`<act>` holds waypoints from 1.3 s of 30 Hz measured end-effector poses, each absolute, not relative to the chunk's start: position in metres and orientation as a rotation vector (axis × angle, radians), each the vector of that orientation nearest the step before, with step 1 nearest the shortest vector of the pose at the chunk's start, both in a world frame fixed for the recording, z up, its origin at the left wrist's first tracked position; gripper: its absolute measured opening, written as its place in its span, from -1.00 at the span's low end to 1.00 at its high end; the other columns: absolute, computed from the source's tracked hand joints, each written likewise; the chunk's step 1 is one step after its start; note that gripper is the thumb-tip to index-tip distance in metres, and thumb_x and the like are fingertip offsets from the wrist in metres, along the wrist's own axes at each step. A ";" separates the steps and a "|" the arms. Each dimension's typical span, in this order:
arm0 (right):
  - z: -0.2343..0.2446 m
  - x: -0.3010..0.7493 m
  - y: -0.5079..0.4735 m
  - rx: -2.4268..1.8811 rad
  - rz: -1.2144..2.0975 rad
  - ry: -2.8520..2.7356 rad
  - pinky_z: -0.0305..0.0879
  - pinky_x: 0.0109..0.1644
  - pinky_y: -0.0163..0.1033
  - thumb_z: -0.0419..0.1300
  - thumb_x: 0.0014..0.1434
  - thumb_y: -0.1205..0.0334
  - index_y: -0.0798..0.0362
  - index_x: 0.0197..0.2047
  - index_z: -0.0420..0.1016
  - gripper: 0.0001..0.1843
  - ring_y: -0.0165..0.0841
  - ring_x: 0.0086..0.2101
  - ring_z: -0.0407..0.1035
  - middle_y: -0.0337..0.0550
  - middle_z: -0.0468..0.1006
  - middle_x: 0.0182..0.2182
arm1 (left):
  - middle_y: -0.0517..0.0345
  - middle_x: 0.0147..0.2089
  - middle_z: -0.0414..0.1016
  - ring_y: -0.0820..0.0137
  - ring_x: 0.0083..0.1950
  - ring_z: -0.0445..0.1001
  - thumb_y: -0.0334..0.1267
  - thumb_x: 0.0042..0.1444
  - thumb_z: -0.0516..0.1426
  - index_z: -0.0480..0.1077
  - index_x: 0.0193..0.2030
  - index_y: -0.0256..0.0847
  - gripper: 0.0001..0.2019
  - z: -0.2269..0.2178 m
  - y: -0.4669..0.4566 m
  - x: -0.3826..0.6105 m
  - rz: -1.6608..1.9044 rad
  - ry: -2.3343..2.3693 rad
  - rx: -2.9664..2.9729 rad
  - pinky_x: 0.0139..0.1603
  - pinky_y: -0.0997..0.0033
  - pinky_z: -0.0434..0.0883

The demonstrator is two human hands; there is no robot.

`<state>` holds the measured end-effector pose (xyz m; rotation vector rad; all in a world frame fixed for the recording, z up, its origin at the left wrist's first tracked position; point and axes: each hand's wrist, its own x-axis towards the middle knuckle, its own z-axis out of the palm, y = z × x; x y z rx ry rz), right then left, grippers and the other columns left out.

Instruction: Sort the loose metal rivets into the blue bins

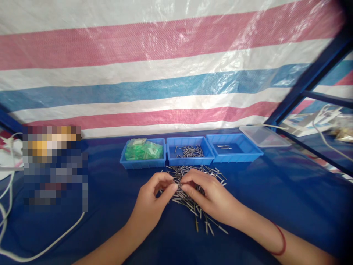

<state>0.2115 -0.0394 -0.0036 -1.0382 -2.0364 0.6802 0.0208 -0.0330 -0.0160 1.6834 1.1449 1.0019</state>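
Observation:
Both hands meet above a loose pile of metal blind rivets point(190, 206) on the blue table. My left hand point(157, 193) is closed in a pinch, thumb and forefinger near the pile's middle. Opposite it, my right hand point(208, 191) also pinches, its fingertips almost touching those of the left. Between the fingertips shows a small metal piece that looks like a blind rivet point(180, 186), mostly hidden by the fingers. Just behind the pile, a middle blue bin point(190, 161) holds many rivets. The right blue bin point(239, 157) contains a few rivets.
A left blue bin point(143, 164) holds green plastic packets point(145, 150). A clear plastic lid point(264, 137) lies at the back right. White cable point(55, 241) loops over the table's left side, near a blurred-out patch point(55, 165). A striped sheet point(165, 88) hangs behind.

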 end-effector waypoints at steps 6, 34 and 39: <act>-0.006 0.209 -0.042 -1.057 0.708 -1.985 0.25 -0.28 -0.28 0.05 0.29 0.25 0.03 -0.24 0.38 -0.89 -0.37 -0.37 0.33 -0.18 0.43 -0.40 | 0.18 -0.33 0.51 0.41 -0.29 0.47 -0.21 0.14 0.15 0.43 -0.26 -0.21 -0.88 -0.015 -0.031 0.019 0.973 1.156 1.674 -0.25 0.48 0.40; 0.002 0.213 -0.046 -1.012 0.647 -1.916 0.25 -0.33 -0.31 0.07 0.26 0.27 0.03 -0.31 0.32 -0.91 -0.42 -0.41 0.28 -0.22 0.38 -0.41 | 0.18 -0.28 0.46 0.43 -0.29 0.42 -0.27 0.23 0.05 0.38 -0.22 -0.19 -0.90 -0.007 -0.034 0.019 0.899 1.118 2.041 -0.22 0.49 0.36; 0.010 0.243 -0.026 -1.193 0.375 -1.822 0.24 -0.28 -0.25 0.09 0.23 0.23 0.03 -0.31 0.37 -0.90 -0.38 -0.41 0.29 -0.19 0.43 -0.40 | 0.14 -0.23 0.46 0.36 -0.22 0.45 -0.23 0.25 0.05 0.36 -0.03 -0.17 -0.80 0.002 -0.025 0.007 0.789 1.278 2.299 -0.10 0.40 0.34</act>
